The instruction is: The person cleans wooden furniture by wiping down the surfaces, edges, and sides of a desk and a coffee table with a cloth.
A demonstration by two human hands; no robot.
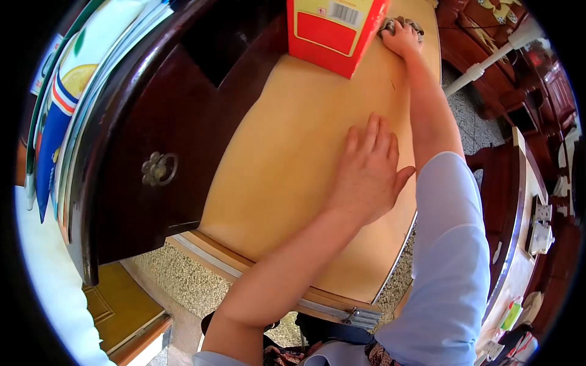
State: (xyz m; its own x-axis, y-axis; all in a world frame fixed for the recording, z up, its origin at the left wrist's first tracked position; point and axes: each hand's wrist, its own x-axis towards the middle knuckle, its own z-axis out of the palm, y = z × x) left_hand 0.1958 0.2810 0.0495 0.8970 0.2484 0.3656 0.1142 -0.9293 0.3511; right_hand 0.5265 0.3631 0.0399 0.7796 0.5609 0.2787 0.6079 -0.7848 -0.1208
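My left hand (366, 174) is palm down with its fingers spread, on or just above the light wood tabletop (293, 140); nothing is in it. At the far end of the same surface, my right hand (404, 41) presses on a crumpled grey-brown cloth (390, 25), fingers bent over it. Part of the cloth is hidden under the hand. Just left of that hand stands a red and yellow box (323, 43) with a barcode, its top cut off by the frame edge.
A dark wooden cabinet (146, 122) with a ring handle (160, 169) borders the tabletop on the left, with papers and packets (79, 85) on it. To the right are a white pole (488, 66) and another table (510, 244) holding a white teapot-like item (541, 236).
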